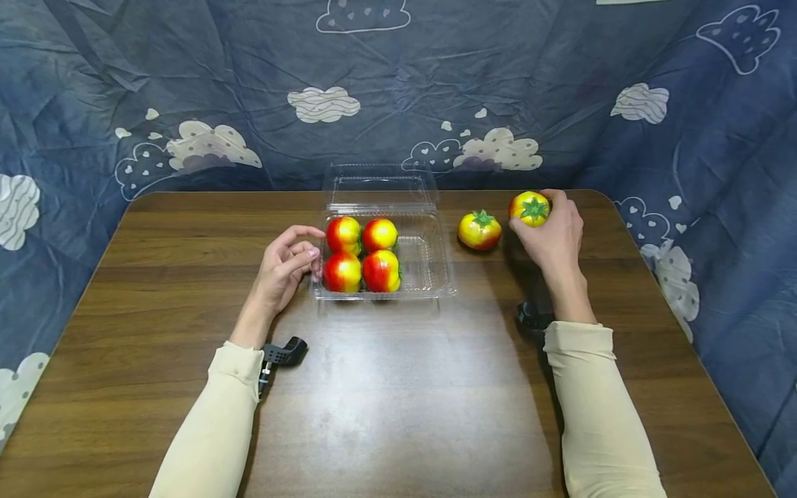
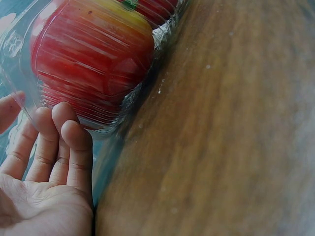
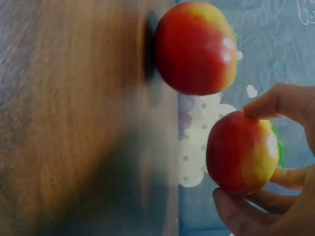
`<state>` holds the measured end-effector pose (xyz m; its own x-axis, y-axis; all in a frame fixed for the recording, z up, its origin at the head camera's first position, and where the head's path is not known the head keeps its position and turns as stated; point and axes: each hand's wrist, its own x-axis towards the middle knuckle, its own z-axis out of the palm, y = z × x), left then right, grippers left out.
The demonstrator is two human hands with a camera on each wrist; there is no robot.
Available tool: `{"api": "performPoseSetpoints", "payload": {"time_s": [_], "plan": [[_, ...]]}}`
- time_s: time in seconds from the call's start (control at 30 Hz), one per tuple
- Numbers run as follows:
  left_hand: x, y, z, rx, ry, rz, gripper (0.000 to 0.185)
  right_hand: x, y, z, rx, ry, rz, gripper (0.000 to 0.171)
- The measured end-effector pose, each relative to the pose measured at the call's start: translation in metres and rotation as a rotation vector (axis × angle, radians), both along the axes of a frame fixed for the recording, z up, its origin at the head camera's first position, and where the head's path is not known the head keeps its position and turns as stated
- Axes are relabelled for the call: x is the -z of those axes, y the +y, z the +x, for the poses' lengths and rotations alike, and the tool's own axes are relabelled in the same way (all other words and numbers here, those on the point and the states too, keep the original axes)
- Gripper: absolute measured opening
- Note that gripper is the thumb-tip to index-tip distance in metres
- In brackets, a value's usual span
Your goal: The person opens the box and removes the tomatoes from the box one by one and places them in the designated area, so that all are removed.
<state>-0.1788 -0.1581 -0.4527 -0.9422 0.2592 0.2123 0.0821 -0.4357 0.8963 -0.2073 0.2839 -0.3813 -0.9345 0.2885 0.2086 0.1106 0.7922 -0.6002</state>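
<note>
Our right hand [image 1: 551, 238] reaches to the far right part of the worktop [image 1: 398, 408], forearm stretched straight out from the cream sleeve [image 1: 598, 415]. Its grip is closed around a tomato [image 1: 530, 208]: the thumb and fingers curl round the red and yellow fruit, whose green stalk faces up. In the right wrist view the same tomato [image 3: 242, 152] sits between the fingertips [image 3: 268, 103] above and the thumb below.

Our left hand [image 1: 283, 266] lies on its side at the left wall of the clear box [image 1: 429, 266], palm towards it. The grip is loose and holds nothing; the fingers are lightly bent, with their tips against the plastic. The left wrist view shows those fingers [image 2: 74, 142] just touching the ribbed wall of the box [image 2: 15, 44], with a red fruit right behind it.

We see no label or writing on anything.

A second tomato [image 1: 479, 229] rests on the worktop just left of the held one, between it and the box. Four tomatoes [image 1: 361, 253] fill the left part of the box, two by two; the right part shows bare plastic. The lid [image 1: 380, 185] is folded back on the far side. A blue cloth with clouds [image 1: 398, 90] hangs behind the worktop.
</note>
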Motion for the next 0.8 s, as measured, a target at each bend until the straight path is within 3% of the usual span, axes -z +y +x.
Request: {"api": "performPoseSetpoints", "payload": {"time_s": [0.47, 0.8], "plan": [[-0.001, 0.001, 0.001, -0.013, -0.008, 0.003, 0.03, 0.012, 0.007, -0.004, -0.018, -0.172, 0.045, 0.079], [-0.001, 0.0, 0.001, -0.005, -0.004, 0.005, 0.03, 0.013, 0.008, -0.004, -0.026, -0.193, 0.024, 0.082]]}}
